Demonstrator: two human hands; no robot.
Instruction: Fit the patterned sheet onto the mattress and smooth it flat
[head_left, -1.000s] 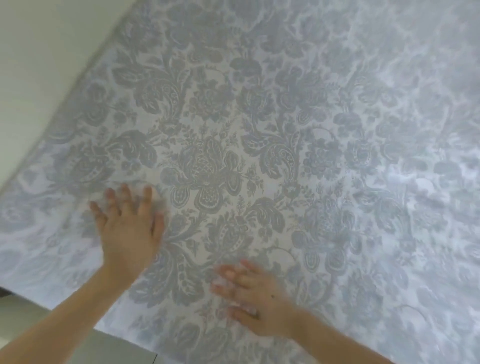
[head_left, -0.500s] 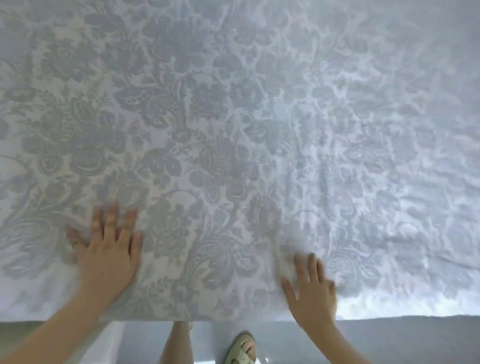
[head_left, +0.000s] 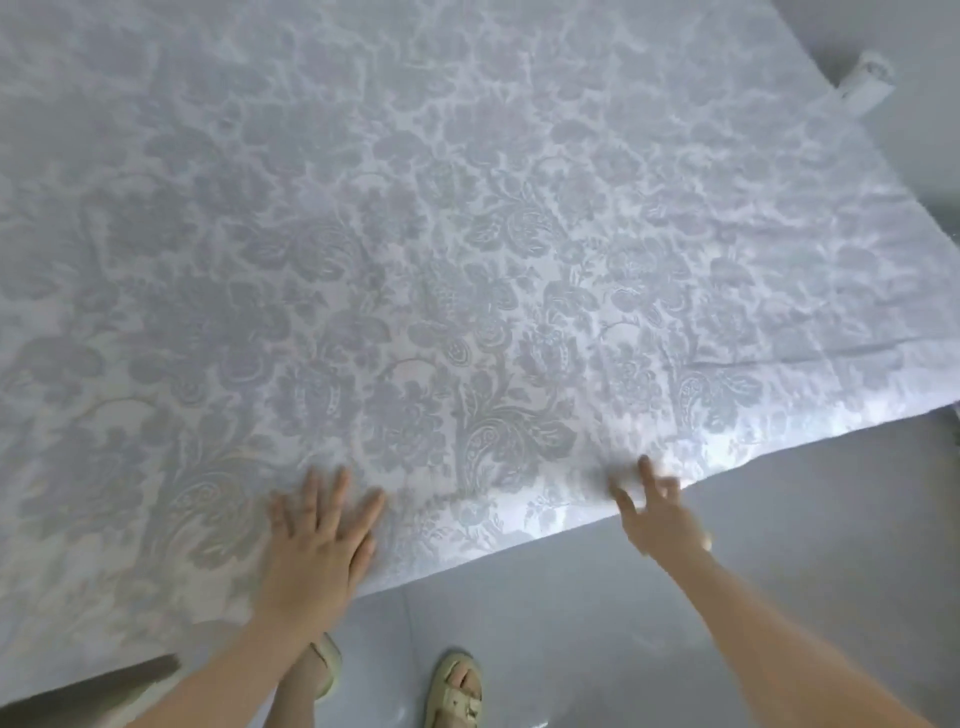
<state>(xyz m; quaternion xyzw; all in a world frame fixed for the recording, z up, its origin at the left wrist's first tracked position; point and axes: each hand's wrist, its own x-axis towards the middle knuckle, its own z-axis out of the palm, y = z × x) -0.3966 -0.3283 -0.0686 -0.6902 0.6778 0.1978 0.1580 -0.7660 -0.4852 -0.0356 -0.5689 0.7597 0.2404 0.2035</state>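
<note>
The patterned sheet (head_left: 467, 260), pale blue-grey with a floral damask print, covers the mattress and fills most of the view. My left hand (head_left: 319, 545) lies flat on it near the front edge, fingers spread. At that same edge, further right, my right hand (head_left: 660, 514) has its fingers apart, with the fingertips on the sheet and the palm over the floor. Low creases run across the sheet at the right side. The mattress itself is hidden under the cloth.
Grey floor (head_left: 675, 623) lies in front of the bed. My feet in pale sandals (head_left: 454, 691) stand close to the edge. A white rolled object (head_left: 867, 83) pokes out past the far right corner. A dark strip (head_left: 88, 691) shows at the lower left.
The view has swung right along the bed, bringing the right corner and floor into sight. Both hands slid right along the front edge, still flat on the sheet.
</note>
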